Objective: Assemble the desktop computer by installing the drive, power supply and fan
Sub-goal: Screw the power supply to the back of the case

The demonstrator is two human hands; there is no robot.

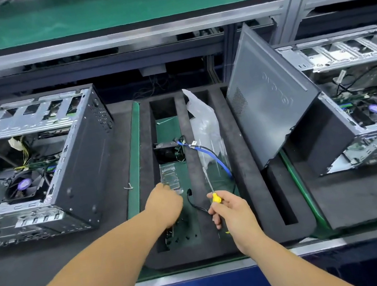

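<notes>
Nearest the camera, the right hand [230, 212] is seen raised over the black foam parts tray [241, 156], its fingers curled round the yellow handle of a slim steel-shafted screwdriver [210, 185], whose tip is pointed away, toward a blue flat data cable [207, 157]. The left hand [166, 203] is stretched forward, palm down, into the tray's left slot beside a thin black wire [193, 204]; its fingers are hidden behind the knuckles, so it cannot be told whether the clear plastic bag [169, 178] at their tips is gripped. Just beyond that bag, a small black case fan [166, 152] is lodged in the same slot, and a crumpled clear plastic sheet [203, 120] is stood in the next one. On the dark surface [52, 258], an open grey metal computer chassis [37, 161] is laid to the left, another open chassis [358, 101] to the right. Against the latter, a black side panel [271, 97] is leaned, with embossed lettering too faint to be read.
</notes>
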